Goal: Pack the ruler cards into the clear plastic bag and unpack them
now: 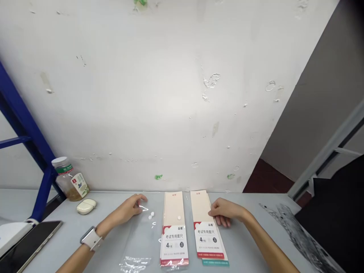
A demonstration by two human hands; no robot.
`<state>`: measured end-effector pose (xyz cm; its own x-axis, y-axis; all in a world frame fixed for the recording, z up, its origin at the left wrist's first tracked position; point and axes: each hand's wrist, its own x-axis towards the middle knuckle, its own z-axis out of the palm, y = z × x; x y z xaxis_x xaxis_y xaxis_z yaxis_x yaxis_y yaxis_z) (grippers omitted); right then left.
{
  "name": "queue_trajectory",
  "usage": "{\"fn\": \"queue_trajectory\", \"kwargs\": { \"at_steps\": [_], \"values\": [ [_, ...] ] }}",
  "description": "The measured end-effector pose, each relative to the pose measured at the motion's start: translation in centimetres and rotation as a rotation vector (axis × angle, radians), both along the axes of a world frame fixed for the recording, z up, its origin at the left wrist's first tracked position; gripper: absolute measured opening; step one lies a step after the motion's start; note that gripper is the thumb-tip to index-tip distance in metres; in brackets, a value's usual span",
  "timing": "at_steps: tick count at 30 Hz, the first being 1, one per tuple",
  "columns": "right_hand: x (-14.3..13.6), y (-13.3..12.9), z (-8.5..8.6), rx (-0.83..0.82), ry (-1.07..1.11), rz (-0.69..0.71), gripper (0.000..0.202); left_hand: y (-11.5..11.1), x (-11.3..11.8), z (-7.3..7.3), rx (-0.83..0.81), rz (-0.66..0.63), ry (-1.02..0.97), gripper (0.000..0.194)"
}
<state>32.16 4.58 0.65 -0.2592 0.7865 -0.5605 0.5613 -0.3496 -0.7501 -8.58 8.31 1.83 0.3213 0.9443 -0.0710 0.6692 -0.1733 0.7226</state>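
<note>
My left hand point(131, 209) rests at the upper left edge of a clear plastic bag point(139, 239) lying flat; its fingers are loosely curved, with thumb and forefinger apart. Two small white discs point(151, 215) lie on the bag. Right of them is a cream card packet point(173, 206) with a red-and-white printed label, in clear plastic, a white disc on it. My right hand point(224, 212) has its thumb and fingers closed at the right edge of a second cream card packet point(200, 206). Beneath that packet, a card with a teal bottom strip point(216, 262) sticks out.
At the left stand a lidded clear jar point(71, 182) and a cream earbud case point(86, 206). A dark-screened phone or tablet point(31, 242) leans over a white object. Crumpled clear plastic point(290, 223) and a black cloth point(335, 212) are at the right. A white wall point(170, 113) rises behind the table.
</note>
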Motion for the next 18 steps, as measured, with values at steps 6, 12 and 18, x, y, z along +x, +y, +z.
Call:
{"fn": "queue_trajectory", "kwargs": {
  "at_steps": [6,12,18],
  "values": [
    [-0.1,0.0,0.4,0.082,-0.057,-0.053,0.027,0.0,-0.7,0.3,0.072,-0.029,0.146,0.033],
    [-3.6,-0.8,2.1,0.271,0.02,-0.154,0.021,-1.2,2.4,-0.2,0.173,-0.089,0.135,0.027],
    [-8.3,-2.4,0.8,0.185,0.126,-0.058,0.016,-4.3,5.8,-0.1,0.149,-0.336,0.17,0.044]
  ]
}}
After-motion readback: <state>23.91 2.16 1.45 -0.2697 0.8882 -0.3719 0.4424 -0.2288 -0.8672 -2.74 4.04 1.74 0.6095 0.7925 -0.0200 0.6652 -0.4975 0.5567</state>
